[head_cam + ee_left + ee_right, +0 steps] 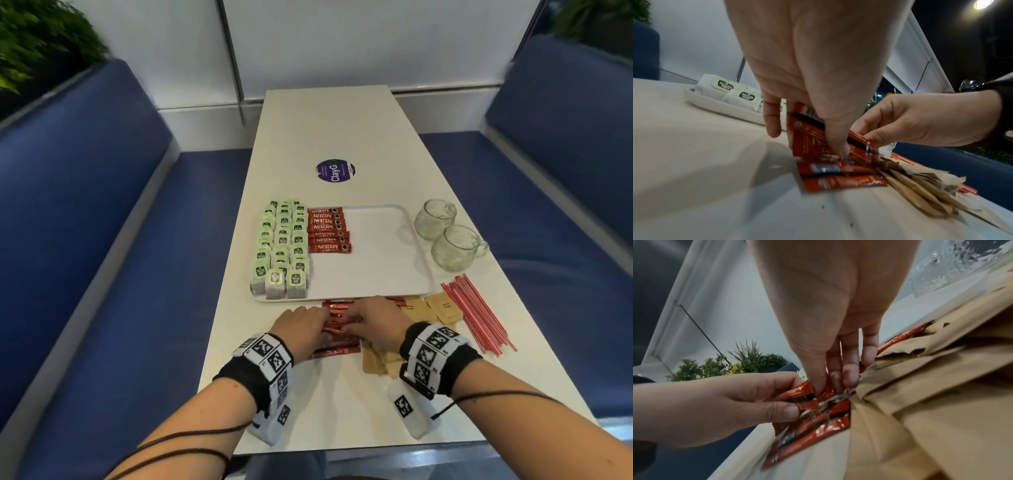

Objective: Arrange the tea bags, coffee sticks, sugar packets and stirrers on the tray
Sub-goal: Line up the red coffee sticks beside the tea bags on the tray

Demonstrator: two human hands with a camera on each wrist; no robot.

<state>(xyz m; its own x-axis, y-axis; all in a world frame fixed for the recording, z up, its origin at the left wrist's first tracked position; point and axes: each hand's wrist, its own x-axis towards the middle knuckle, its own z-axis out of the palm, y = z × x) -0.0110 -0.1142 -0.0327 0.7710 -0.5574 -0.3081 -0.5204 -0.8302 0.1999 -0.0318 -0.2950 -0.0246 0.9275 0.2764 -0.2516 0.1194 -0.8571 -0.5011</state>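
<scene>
A white tray [376, 270] holds rows of green-tagged tea bags [281, 246] on its left and a column of red coffee sticks [329, 229] beside them. More loose coffee sticks [337, 351] lie on the table in front of the tray. My left hand [305, 325] and right hand [373, 318] meet over this pile. In the left wrist view my left hand [807, 139] pinches a few sticks [809, 144] lifted on edge. My right hand [830, 384] pinches the same bunch [807, 395] from the other end. Brown sugar packets [435, 308] and red stirrers [476, 315] lie to the right.
Two glass mugs [435, 219] [459, 246] stand right of the tray. A round purple sticker [335, 171] is on the table [329, 120] beyond it. Blue benches [102, 240] flank the table. More sugar packets [376, 363] lie under my right wrist.
</scene>
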